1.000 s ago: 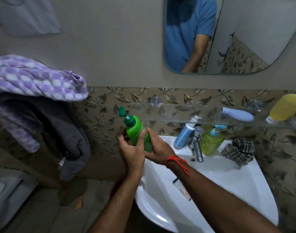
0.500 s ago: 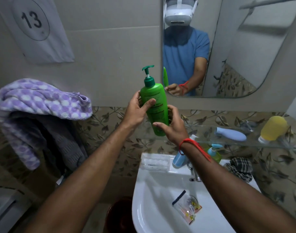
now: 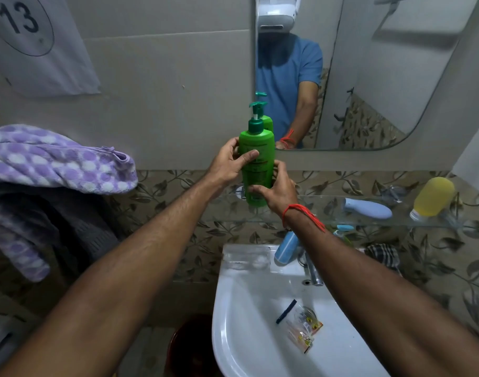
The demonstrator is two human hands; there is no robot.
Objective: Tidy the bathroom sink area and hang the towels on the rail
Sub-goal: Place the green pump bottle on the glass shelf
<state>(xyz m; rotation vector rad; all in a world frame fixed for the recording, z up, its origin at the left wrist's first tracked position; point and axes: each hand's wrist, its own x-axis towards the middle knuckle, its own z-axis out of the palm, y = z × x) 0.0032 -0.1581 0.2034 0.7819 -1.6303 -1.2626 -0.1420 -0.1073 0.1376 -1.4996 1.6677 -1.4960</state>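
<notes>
To your left, the purple dotted towel [image 3: 61, 159] and grey towel [image 3: 77, 227] hang bunched, not yet spread on a rail. Your left hand [image 3: 229, 165] wraps the green pump bottle [image 3: 257, 161] upright, and your right hand [image 3: 278, 190] grips its base just above the glass shelf [image 3: 328, 213]. You appear to be shelving it; lower it gently onto the bare glass.

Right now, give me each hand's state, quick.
Left hand: holding the green pump bottle, thumb across its front.
Right hand: holding the same bottle lower down, fingers curled round its base.
</notes>
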